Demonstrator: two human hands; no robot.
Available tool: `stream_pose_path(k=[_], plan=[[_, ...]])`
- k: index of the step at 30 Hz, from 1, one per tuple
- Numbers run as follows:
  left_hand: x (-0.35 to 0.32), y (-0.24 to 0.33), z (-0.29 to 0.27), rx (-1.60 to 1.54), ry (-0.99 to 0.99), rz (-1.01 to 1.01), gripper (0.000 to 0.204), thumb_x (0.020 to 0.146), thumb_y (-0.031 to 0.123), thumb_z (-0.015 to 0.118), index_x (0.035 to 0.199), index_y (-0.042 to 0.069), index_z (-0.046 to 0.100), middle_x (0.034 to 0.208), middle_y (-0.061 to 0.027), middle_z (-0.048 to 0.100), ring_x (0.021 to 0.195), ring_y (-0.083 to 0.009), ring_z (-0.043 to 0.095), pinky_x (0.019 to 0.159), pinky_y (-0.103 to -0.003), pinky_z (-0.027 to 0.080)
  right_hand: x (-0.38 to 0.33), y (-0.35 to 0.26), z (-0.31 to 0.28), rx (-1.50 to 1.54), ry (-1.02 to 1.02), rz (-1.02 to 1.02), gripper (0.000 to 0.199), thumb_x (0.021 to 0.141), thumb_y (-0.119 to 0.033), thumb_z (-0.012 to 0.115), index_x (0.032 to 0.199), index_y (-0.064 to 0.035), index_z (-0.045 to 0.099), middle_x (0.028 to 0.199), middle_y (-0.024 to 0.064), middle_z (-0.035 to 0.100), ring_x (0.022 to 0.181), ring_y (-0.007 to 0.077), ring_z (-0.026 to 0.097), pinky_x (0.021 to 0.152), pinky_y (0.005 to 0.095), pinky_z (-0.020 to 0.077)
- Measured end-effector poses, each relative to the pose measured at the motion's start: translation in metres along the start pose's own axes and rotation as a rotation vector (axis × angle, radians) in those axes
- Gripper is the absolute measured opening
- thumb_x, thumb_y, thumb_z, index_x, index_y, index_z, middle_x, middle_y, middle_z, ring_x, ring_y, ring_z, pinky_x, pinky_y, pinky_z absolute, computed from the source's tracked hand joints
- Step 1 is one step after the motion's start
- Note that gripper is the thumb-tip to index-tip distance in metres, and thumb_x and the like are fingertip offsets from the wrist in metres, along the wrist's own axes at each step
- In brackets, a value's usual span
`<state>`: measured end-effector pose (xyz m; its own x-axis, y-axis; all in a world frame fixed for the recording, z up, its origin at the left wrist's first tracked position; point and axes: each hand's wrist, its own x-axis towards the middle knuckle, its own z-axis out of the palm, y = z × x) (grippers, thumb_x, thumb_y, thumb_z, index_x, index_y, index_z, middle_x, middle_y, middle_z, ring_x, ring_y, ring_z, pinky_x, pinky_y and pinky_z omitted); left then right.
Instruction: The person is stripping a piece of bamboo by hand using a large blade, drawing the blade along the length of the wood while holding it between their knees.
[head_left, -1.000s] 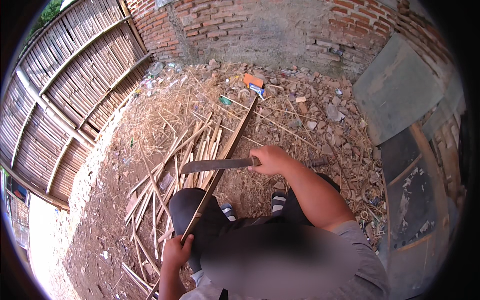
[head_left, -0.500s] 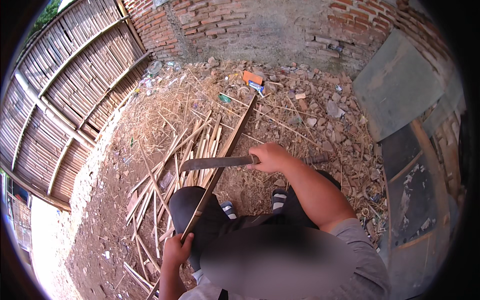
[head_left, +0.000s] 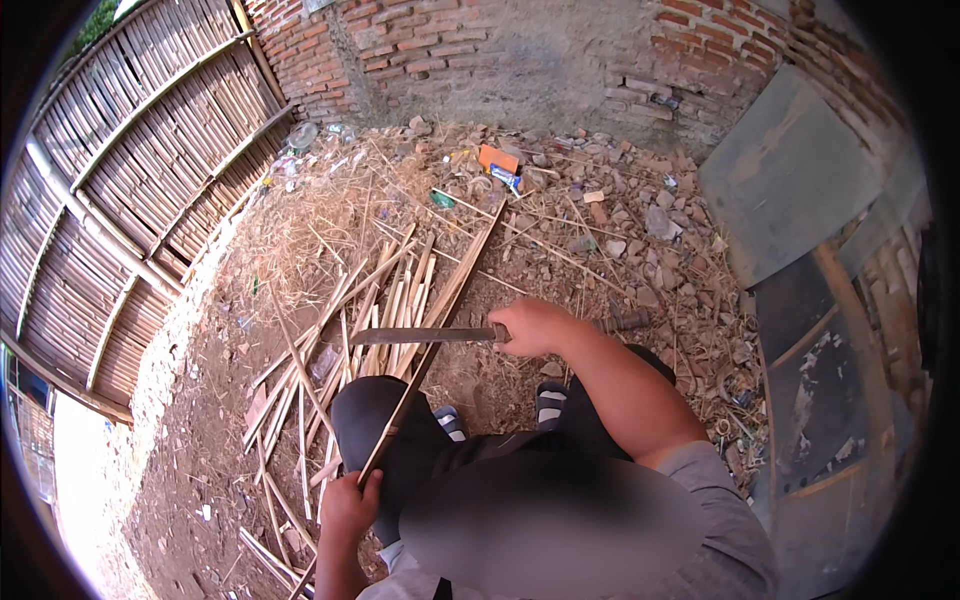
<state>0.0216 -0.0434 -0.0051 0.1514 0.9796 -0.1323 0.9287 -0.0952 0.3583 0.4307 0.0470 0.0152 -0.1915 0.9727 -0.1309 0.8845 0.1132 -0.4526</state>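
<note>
While the left hand (head_left: pixel 350 505) is clamped on the near end of a long bamboo strip (head_left: pixel 432 340), the right hand (head_left: pixel 535 325) is closed around the handle of a knife (head_left: pixel 425 335) whose blade lies across that strip. The strip slants up from the lap over 1 knee toward the rubble. This looks like the shaving or splitting step; the next stroke calls for a firm hold and the blade kept clear of the knee (head_left: pixel 365 405). Cut slats (head_left: pixel 370 320) lie just beside.
</note>
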Motion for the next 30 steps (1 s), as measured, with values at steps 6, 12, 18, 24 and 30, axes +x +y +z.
stream_pose_path(k=[6, 12, 18, 24, 30], plan=[[0.0, -0.006, 0.005, -0.029, 0.039, 0.061, 0.045, 0.095, 0.041, 0.062, 0.078, 0.0, 0.069, 0.067, -0.0249, 0.064, 0.067, -0.0455, 0.064, 0.062, -0.053, 0.048, 0.012, 0.018, 0.007, 0.01, -0.066, -0.096, 0.03, 0.078, -0.03, 0.077, 0.098, -0.0095, 0.067, 0.087, 0.0155, 0.068, 0.087, 0.0359, 0.067, 0.075, 0.0474, 0.0525], [0.0, 0.001, 0.0, -0.024, 0.033, 0.047, 0.044, 0.095, 0.041, 0.062, 0.081, 0.001, 0.07, 0.068, -0.0253, 0.064, 0.068, -0.0454, 0.065, 0.063, -0.053, 0.049, 0.01, 0.046, 0.007, 0.075, 0.1, 0.029, 0.038, 0.081, -0.035, 0.075, 0.104, -0.0055, 0.067, 0.086, 0.0178, 0.068, 0.085, 0.035, 0.067, 0.074, 0.0456, 0.0521], [0.0, 0.001, -0.003, -0.019, -0.013, 0.0, 0.044, 0.095, 0.041, 0.061, 0.084, -0.001, 0.071, 0.072, -0.0259, 0.065, 0.074, -0.0459, 0.065, 0.066, -0.052, 0.049, 0.008, 0.007, 0.011, 0.003, -0.082, -0.112, 0.031, 0.076, -0.032, 0.076, 0.095, -0.0087, 0.068, 0.089, 0.0167, 0.069, 0.091, 0.0374, 0.067, 0.079, 0.0472, 0.053], [-0.001, 0.001, -0.002, -0.009, -0.042, -0.045, 0.046, 0.095, 0.041, 0.061, 0.085, -0.002, 0.07, 0.075, -0.0264, 0.066, 0.077, -0.0457, 0.066, 0.067, -0.051, 0.049, 0.016, 0.027, 0.012, 0.031, -0.085, -0.046, 0.034, 0.077, -0.034, 0.076, 0.1, -0.0089, 0.07, 0.09, 0.0165, 0.069, 0.09, 0.0362, 0.067, 0.078, 0.0468, 0.0531], [0.001, -0.001, -0.002, 0.018, -0.032, -0.02, 0.046, 0.095, 0.044, 0.061, 0.085, 0.0, 0.071, 0.072, -0.0257, 0.066, 0.075, -0.0452, 0.067, 0.067, -0.052, 0.05, 0.014, 0.056, 0.008, 0.089, 0.058, 0.101, 0.042, 0.079, -0.035, 0.075, 0.109, -0.0064, 0.068, 0.096, 0.0174, 0.07, 0.094, 0.0349, 0.067, 0.08, 0.0451, 0.0529]])
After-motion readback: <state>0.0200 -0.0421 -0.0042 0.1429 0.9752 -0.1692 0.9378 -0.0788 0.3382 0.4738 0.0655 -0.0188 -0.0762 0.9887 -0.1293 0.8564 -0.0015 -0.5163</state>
